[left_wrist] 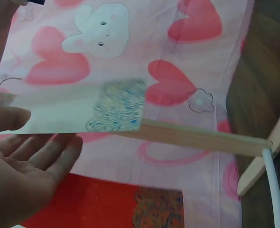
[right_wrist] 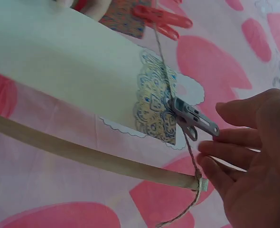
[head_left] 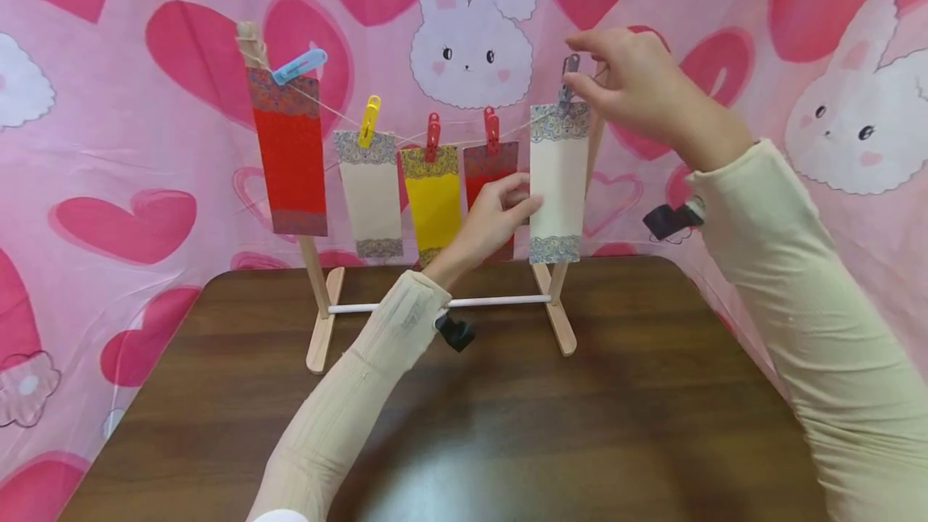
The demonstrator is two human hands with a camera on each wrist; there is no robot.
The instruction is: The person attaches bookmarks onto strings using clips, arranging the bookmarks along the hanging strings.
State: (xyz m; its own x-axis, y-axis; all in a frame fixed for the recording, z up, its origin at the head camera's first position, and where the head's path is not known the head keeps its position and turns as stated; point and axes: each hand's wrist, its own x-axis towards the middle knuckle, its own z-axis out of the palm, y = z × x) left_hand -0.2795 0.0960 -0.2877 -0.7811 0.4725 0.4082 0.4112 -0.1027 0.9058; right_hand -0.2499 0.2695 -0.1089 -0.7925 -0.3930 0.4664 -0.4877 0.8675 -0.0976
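A cream card (head_left: 558,176) with patterned blue-grey bands hangs at the right end of a string (right_wrist: 162,52). A grey clothespin (right_wrist: 194,116) clips its top edge to the string. My right hand (head_left: 645,83) is beside this clothespin, thumb and fingers spread apart around its free end; the right wrist view shows a gap between thumb and clothespin. My left hand (head_left: 496,212) holds the card's left edge, thumb in front and fingers behind. Behind the left hand hangs a red card (left_wrist: 97,204), partly covered, under a red clothespin (head_left: 491,131).
Farther left hang a yellow card (head_left: 432,200), another cream card (head_left: 373,204) and a larger red card (head_left: 293,163), under red, yellow and blue clothespins. The wooden stand (head_left: 319,345) with a white crossbar (head_left: 500,300) rests on a brown table (head_left: 580,425), before a pink heart-and-rabbit cloth (head_left: 203,208).
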